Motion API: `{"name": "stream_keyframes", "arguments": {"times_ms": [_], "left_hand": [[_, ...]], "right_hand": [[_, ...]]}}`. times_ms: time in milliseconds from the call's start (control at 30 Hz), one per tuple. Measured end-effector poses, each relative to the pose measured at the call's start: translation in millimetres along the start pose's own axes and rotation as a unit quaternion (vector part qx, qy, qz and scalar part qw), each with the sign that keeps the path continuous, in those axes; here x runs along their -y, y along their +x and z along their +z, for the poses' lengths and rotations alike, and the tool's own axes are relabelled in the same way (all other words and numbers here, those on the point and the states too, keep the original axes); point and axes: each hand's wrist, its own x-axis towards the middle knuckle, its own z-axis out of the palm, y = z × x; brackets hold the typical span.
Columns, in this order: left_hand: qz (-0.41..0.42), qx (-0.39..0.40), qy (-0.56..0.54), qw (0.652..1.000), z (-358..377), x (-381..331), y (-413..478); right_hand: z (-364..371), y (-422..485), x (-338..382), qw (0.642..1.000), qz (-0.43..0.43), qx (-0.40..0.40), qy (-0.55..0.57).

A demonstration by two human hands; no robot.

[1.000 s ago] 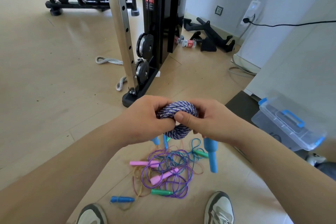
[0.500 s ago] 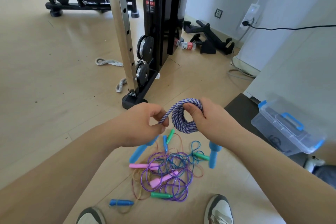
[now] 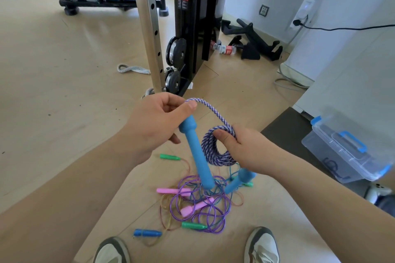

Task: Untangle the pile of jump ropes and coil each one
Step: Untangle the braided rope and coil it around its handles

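Observation:
My right hand (image 3: 243, 151) grips a coil of purple-and-white braided jump rope (image 3: 213, 151), thumb pressed on its top. A free strand arcs from the coil up to my left hand (image 3: 156, 124), which pinches it near the light blue handle (image 3: 197, 156) hanging below. The rope's second blue handle (image 3: 239, 179) dangles under my right hand. On the floor below lies a tangled pile of thin ropes (image 3: 203, 205), purple, blue and reddish, with pink handles (image 3: 173, 190), green handles (image 3: 193, 225) and a dark blue handle (image 3: 147, 233).
A cable-machine upright (image 3: 151, 28) with weight plates stands just beyond my hands. A clear plastic box with blue latches (image 3: 346, 151) sits at the right on a dark mat. My two shoes (image 3: 263, 245) frame the pile. A bottle (image 3: 224, 49) and black stands lie by the wall.
My hands have drawn apart: the left one pulled a strand out of the coil up and leftwards, and the blue handle now hangs in front. The right hand keeps holding the coil.

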Motion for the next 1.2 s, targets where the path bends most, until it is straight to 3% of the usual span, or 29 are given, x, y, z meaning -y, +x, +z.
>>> {"name": "stream_keyframes", "arguments": {"times_ms": [133, 300, 567, 733, 833, 1000, 1200], "left_hand": [[0.024, -0.066, -0.063, 0.996, 2, -1, 5], [0.048, -0.093, -0.064, 0.992, 2, -1, 5], [0.18, -0.093, -0.017, 0.979, 15, -7, -13], [0.177, 0.025, 0.024, 0.984, 37, 6, -26], [0.18, 0.06, 0.097, 0.977, 41, 13, -26], [0.141, 0.117, 0.056, 0.981, 31, 11, -19], [0.179, 0.011, 0.123, 0.976, 36, 12, -19]], "right_hand": [[0, -6, 9, 0.998, 0.009, 0.068, -0.001], [0, -8, 14, 0.995, 0.018, 0.085, 0.057], [-1, -5, 12, 0.993, 0.046, 0.002, 0.109], [-9, -3, 9, 0.98, 0.065, -0.086, 0.169], [-10, -4, 8, 0.98, 0.062, -0.077, 0.171], [-12, -6, 2, 0.98, 0.063, -0.062, 0.177], [-9, -11, 10, 0.986, 0.001, -0.059, 0.153]]}}
